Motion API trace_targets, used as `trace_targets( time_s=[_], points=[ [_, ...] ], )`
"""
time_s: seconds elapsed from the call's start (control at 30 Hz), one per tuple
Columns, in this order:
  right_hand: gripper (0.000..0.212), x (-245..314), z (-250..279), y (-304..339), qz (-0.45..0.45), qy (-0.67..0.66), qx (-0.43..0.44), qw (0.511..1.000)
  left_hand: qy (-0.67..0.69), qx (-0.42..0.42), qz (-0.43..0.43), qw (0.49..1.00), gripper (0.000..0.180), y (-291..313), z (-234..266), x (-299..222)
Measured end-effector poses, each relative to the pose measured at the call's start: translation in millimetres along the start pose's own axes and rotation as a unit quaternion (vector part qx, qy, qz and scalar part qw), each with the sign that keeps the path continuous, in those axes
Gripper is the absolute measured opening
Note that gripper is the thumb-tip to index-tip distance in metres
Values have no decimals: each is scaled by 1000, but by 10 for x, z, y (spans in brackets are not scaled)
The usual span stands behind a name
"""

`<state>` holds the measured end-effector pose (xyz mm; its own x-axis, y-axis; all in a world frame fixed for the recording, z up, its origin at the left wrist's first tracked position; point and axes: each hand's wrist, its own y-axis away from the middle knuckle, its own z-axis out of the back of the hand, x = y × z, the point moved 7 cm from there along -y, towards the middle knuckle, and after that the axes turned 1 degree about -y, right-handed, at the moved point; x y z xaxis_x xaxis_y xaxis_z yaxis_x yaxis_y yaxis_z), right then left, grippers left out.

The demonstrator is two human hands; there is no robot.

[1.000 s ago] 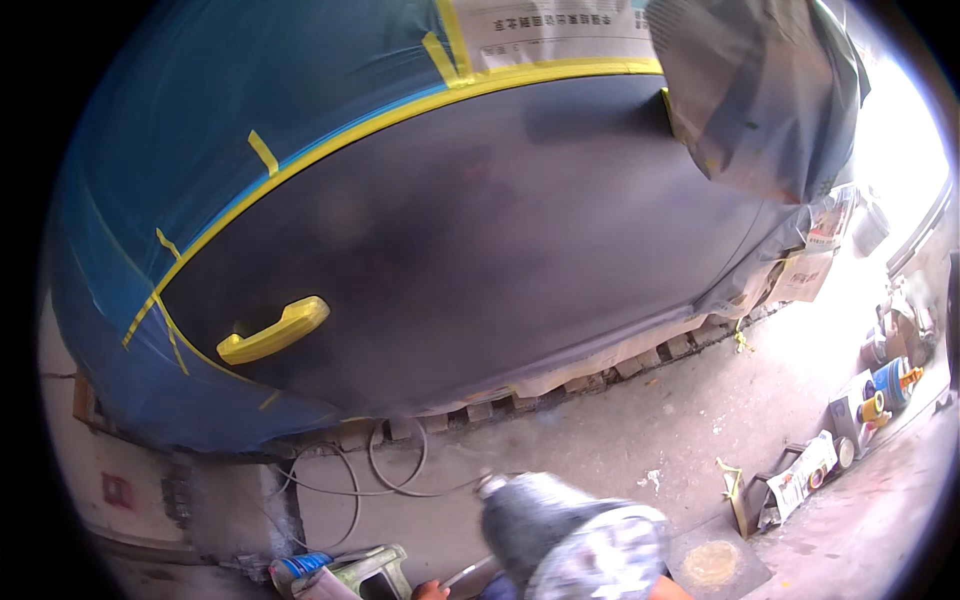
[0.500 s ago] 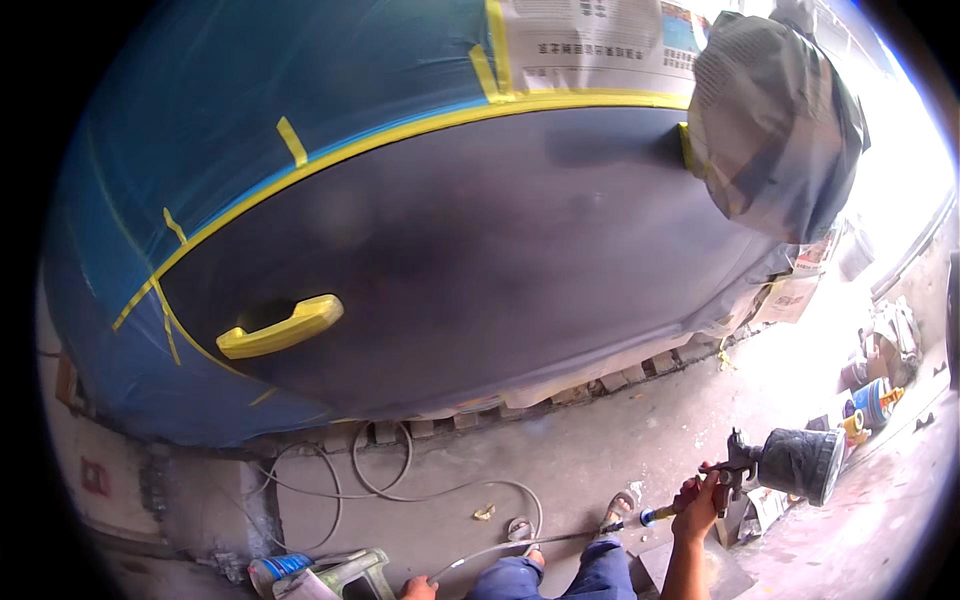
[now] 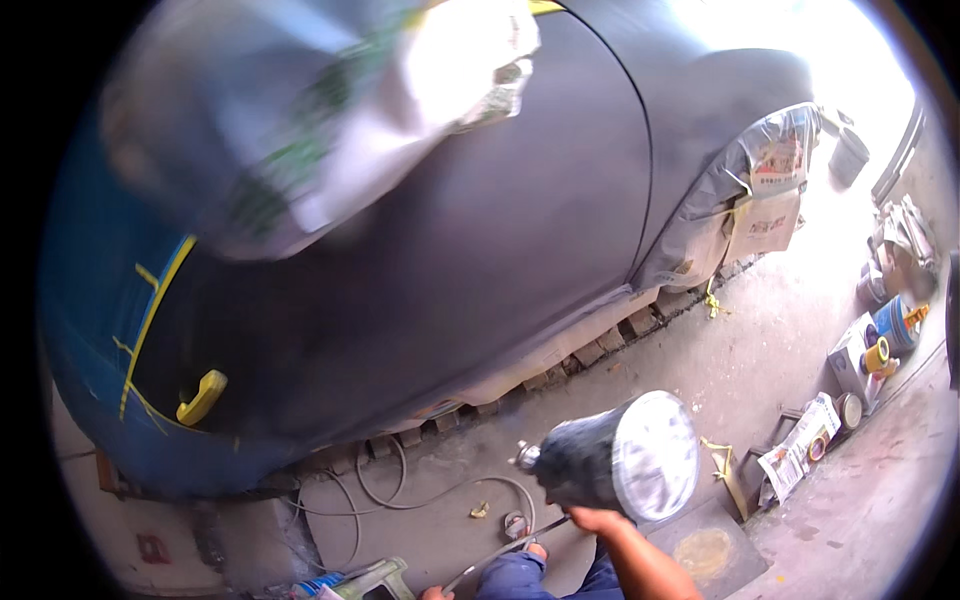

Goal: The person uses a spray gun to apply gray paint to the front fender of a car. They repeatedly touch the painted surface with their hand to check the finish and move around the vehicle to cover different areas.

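My right hand point(image 3: 592, 520) is closed round a spray gun point(image 3: 528, 456) at lower centre, its grip hidden behind the cup and hand. The gun's dark cup point(image 3: 585, 460) is tilted, with a silvery round end turned to the right. At the lower edge my left hand point(image 3: 436, 593), partly cut off, holds a thin air hose point(image 3: 490, 558). Beyond the gun stands a car side panel point(image 3: 520, 220) in matt dark grey. Its door handle point(image 3: 203, 398) is wrapped in yellow tape. A blurred, wrapped side mirror point(image 3: 330, 130) bulges close by at upper left.
Loops of hose point(image 3: 380, 480) lie on the floor by my feet. Paper and film cover the wheel arch point(image 3: 765, 200). A blue can point(image 3: 897, 322), a carton point(image 3: 852, 355) and newspaper point(image 3: 800, 448) sit along the right wall. A green-grey plastic stool point(image 3: 385, 578) stands at lower left.
My view has shifted right along the car, so the wrapped mirror is now at upper left. The spray gun has moved left and turned, its cup end now facing me more.
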<state>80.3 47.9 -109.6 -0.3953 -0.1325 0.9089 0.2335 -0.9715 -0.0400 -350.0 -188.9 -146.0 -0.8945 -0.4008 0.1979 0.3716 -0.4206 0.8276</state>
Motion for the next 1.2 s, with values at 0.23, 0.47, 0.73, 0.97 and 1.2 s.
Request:
trace_targets(
  time_s=[0.23,0.47,0.73,0.97,1.2],
  points=[
    [14,-351,2428,-78,-137,-363,-404,828,40,-25,-47,998,53,254,258,-1175],
    [16,-955,2368,81,-267,-238,-434,827,25,-37,-101,994,46,449,482,-2129],
    [12,-753,648,299,-35,-58,-45,997,-13,-32,-56,998,44,406,259,-1816],
    [17,-1279,1716,-123,-209,-245,-285,903,24,-54,-59,996,38,145,-10,-1762],
    [23,-1247,2303,-235,-200,-340,-467,791,63,-72,-100,990,33,262,225,-2288]
  ],
)
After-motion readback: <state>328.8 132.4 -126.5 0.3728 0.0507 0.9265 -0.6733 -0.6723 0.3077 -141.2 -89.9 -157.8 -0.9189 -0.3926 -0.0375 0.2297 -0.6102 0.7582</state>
